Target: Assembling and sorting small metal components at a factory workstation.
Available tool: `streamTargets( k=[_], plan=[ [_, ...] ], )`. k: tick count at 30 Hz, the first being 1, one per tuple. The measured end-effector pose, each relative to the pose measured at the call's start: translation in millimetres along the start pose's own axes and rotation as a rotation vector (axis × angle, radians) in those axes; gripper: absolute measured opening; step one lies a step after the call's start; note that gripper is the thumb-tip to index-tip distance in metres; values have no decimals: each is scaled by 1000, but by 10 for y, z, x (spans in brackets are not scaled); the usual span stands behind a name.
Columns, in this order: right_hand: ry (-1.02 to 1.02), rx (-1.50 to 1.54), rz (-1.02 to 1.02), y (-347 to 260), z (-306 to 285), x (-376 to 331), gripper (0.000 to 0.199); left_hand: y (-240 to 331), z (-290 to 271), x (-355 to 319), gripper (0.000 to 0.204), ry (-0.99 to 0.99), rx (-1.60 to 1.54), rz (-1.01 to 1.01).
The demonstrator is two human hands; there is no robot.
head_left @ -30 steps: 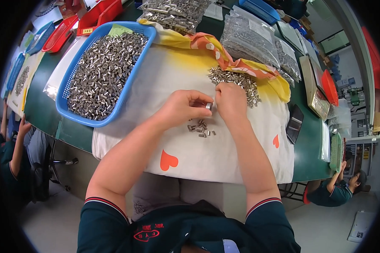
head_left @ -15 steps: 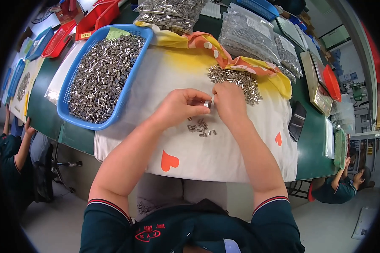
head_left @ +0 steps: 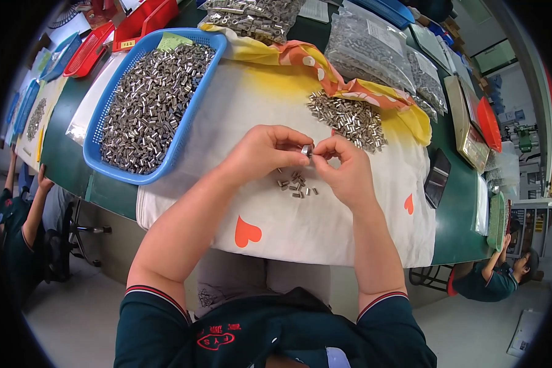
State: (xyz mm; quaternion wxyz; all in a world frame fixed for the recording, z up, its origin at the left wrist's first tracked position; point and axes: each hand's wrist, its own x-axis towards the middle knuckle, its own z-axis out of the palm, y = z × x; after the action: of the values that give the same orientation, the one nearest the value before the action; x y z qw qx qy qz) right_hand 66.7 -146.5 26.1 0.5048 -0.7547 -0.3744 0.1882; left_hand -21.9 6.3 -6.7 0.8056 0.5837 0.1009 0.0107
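Note:
My left hand (head_left: pixel 265 151) pinches a small shiny metal ring (head_left: pixel 306 150) between thumb and fingers above the white cloth (head_left: pixel 221 138). Against the ring's right side, my right hand (head_left: pixel 349 172) has its thumb and forefinger closed together. What those fingertips grip, if anything, is too small to make out. Just below the hands lie several loose short metal cylinders (head_left: pixel 297 186). Beyond my right hand is a larger heap of similar metal cylinders (head_left: pixel 349 119). To the left stands a blue plastic basket (head_left: pixel 129 179) filled with many more small metal pieces.
A folded yellow and orange cloth edge (head_left: pixel 297 54) borders the heap. Behind it are clear bags (head_left: pixel 371 49) of metal parts. A dark phone-like object (head_left: pixel 437 178) lies at right on the green table (head_left: pixel 457 230). Red trays (head_left: pixel 91 52) stand far left. Other people work at both sides.
My right hand has come back from the heap's near edge to the ring in my left hand, turning its fingers toward it. The left hand still holds the ring.

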Motion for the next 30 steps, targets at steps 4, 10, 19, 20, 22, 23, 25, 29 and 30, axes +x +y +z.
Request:
streamTargets(
  k=[4, 10, 19, 20, 22, 23, 25, 29, 30],
  plan=[
    [55, -229, -168, -4, 49, -18, 7, 30, 48, -17, 30, 67, 112, -1],
    [-100, 77, 129, 57, -104, 8, 9, 27, 43, -4, 28, 24, 129, -13],
    [119, -522, -53, 188, -296, 365, 9, 44, 85, -28, 28, -8, 236, -30],
    [119, -521, -53, 245, -261, 445, 9, 49, 80, -33, 28, -6, 237, -32],
    [82, -784, -329, 328, -170, 583, 8, 26, 68, -22, 28, -12, 219, -27],
    [84, -785, -331, 360, -158, 610, 8, 20, 65, -17, 28, -17, 200, -26],
    [47, -949, -279, 355, -101, 649, 6, 31, 75, -18, 28, -12, 192, -21],
    [-53, -947, -275, 290, -101, 636, 5, -6, 51, -9, 28, -1, 150, -15],
    [-40, -964, -297, 272, -85, 636, 6, 9, 44, -6, 28, -2, 150, -12]
  ],
)
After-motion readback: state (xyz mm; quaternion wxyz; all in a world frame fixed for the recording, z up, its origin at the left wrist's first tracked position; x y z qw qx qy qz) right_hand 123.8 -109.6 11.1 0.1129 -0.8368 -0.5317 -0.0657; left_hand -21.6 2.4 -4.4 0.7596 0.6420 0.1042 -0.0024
